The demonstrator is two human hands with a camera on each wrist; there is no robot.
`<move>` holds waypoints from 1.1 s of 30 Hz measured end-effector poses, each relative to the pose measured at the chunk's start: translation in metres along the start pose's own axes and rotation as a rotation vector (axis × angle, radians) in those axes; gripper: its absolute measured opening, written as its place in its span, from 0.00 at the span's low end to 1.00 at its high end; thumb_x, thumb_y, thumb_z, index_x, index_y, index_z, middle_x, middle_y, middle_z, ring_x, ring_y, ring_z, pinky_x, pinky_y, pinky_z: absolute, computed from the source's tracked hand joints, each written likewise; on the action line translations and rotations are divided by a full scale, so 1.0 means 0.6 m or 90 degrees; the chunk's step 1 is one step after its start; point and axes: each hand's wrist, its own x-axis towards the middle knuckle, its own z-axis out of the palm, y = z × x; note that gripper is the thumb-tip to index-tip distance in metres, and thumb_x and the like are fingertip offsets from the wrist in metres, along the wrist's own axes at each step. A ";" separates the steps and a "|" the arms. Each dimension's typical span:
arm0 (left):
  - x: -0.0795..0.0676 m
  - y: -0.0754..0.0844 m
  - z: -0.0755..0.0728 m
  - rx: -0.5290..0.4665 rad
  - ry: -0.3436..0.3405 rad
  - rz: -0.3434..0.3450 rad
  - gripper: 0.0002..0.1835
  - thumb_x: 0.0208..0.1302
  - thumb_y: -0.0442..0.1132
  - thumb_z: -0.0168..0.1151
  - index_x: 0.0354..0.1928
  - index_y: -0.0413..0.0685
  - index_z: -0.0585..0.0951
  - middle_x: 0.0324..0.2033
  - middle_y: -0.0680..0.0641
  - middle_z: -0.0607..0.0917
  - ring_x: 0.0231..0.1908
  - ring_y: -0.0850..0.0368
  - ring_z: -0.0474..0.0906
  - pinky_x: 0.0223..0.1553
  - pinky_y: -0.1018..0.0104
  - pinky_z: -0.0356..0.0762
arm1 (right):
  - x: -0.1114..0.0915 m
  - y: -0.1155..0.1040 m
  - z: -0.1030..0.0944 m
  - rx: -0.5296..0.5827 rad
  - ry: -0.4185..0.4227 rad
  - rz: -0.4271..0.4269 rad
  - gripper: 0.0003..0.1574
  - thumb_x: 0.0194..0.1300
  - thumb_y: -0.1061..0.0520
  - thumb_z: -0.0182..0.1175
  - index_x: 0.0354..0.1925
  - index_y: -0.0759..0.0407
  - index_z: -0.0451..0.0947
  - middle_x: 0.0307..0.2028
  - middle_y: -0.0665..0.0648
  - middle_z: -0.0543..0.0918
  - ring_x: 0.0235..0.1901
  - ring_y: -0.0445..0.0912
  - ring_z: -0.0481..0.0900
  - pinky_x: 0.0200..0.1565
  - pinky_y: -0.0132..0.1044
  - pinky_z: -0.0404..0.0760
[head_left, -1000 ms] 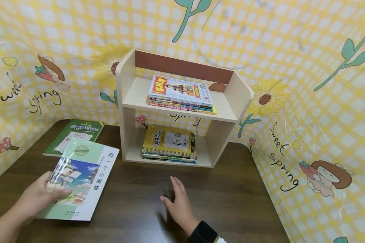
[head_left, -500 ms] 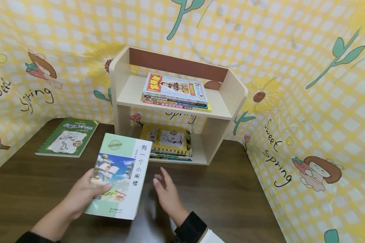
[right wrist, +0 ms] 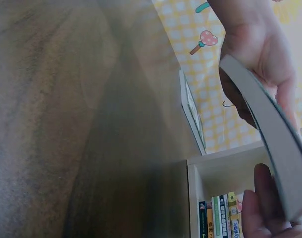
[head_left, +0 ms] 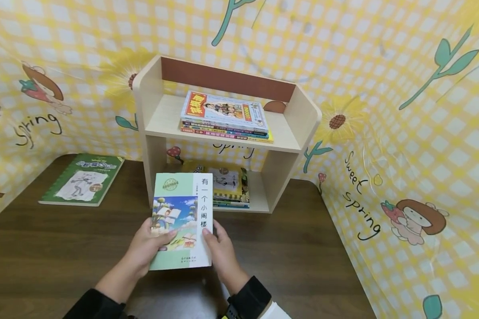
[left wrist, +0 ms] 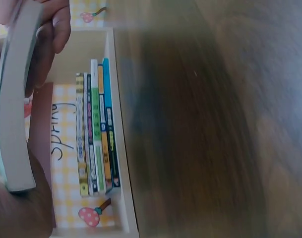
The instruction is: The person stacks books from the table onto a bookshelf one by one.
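Note:
In the head view a light-green and white paperback book [head_left: 181, 221] is held up in front of the shelf, cover toward me. My left hand [head_left: 145, 246] grips its left edge, thumb on the cover and fingers behind. On the right edge my right hand [head_left: 222, 252] holds it, thumb over the white strip. Both wrist views show the book's page edge, and fingers lie beneath it. Behind it, a stack of books topped by a yellow one [head_left: 233, 184] on the lower shelf is partly hidden.
A two-tier cream bookshelf [head_left: 291, 138] stands at the back of the dark wooden table [head_left: 303, 248]. Its upper tier bears a stack of books [head_left: 225, 113]. A green book [head_left: 81, 180] lies flat at the table's left. Yellow checked cloth [head_left: 343, 53] surrounds the table.
The left hand has carried the paperback from the left, over the green book, to the middle before the shelf. The right hand, free earlier, has taken hold of its right edge.

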 end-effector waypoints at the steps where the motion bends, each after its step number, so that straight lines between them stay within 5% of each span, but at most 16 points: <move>1: 0.002 -0.001 0.003 -0.002 0.007 -0.001 0.28 0.65 0.34 0.62 0.60 0.41 0.57 0.32 0.53 0.85 0.30 0.56 0.85 0.34 0.58 0.84 | 0.000 0.001 0.001 -0.005 0.011 0.005 0.38 0.74 0.49 0.50 0.74 0.60 0.52 0.57 0.58 0.77 0.46 0.46 0.81 0.48 0.39 0.81; 10: 0.004 -0.012 0.030 -0.004 0.048 -0.030 0.28 0.64 0.38 0.65 0.59 0.41 0.60 0.33 0.53 0.84 0.30 0.58 0.84 0.32 0.63 0.83 | 0.010 -0.005 -0.007 -0.037 0.072 0.023 0.34 0.71 0.57 0.54 0.73 0.50 0.59 0.46 0.55 0.82 0.35 0.45 0.84 0.37 0.37 0.83; 16: 0.001 -0.014 0.034 -0.036 0.005 -0.025 0.32 0.66 0.37 0.62 0.63 0.37 0.54 0.40 0.47 0.82 0.34 0.59 0.84 0.37 0.64 0.83 | 0.016 -0.018 -0.032 -0.025 0.055 0.052 0.33 0.71 0.57 0.54 0.71 0.52 0.62 0.43 0.57 0.83 0.33 0.44 0.84 0.36 0.34 0.83; 24: 0.011 0.017 -0.011 -0.097 -0.094 0.042 0.49 0.65 0.30 0.59 0.74 0.40 0.35 0.48 0.44 0.74 0.38 0.61 0.81 0.42 0.63 0.82 | 0.023 -0.042 -0.103 0.007 -0.106 0.133 0.32 0.72 0.56 0.53 0.72 0.55 0.61 0.39 0.56 0.86 0.33 0.45 0.85 0.36 0.34 0.83; 33: 0.021 0.024 -0.055 -0.037 -0.271 0.120 0.50 0.59 0.23 0.61 0.74 0.44 0.40 0.52 0.46 0.73 0.41 0.54 0.81 0.41 0.59 0.83 | 0.023 -0.056 -0.168 0.012 -0.271 0.181 0.33 0.74 0.57 0.50 0.73 0.60 0.56 0.39 0.52 0.85 0.37 0.44 0.84 0.39 0.36 0.84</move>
